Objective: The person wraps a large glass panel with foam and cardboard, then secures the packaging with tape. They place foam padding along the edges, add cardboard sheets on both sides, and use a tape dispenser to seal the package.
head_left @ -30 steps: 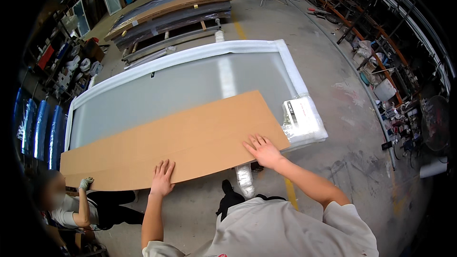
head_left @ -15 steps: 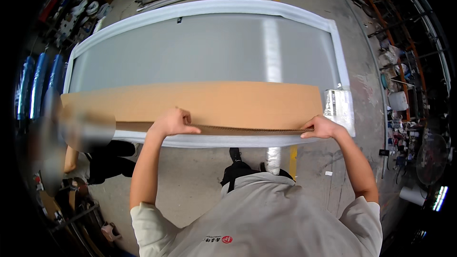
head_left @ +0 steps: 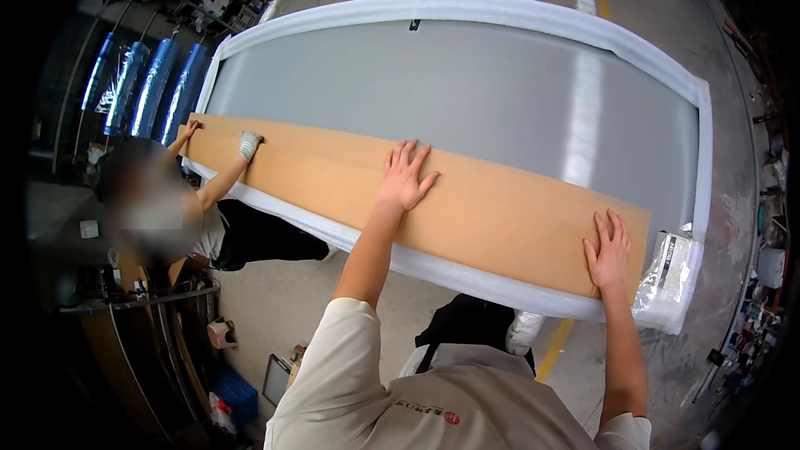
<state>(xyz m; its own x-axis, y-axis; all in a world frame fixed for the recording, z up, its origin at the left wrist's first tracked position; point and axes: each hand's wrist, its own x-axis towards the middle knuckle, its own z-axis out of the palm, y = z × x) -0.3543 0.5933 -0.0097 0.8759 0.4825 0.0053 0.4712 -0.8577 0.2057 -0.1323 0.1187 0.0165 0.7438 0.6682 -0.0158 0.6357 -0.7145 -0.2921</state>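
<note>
While both hands, left (head_left: 404,179), right (head_left: 608,250), press flat and open on smooth brown cardboard strip (head_left: 500,208), frosted foam-edged panel (head_left: 467,92) beneath

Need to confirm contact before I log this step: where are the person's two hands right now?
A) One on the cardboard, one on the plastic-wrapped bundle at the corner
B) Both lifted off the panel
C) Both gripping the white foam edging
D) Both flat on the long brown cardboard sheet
D: the left hand and the right hand both lie palm-down with fingers spread on the brown cardboard sheet, not on the white foam edging.
</note>
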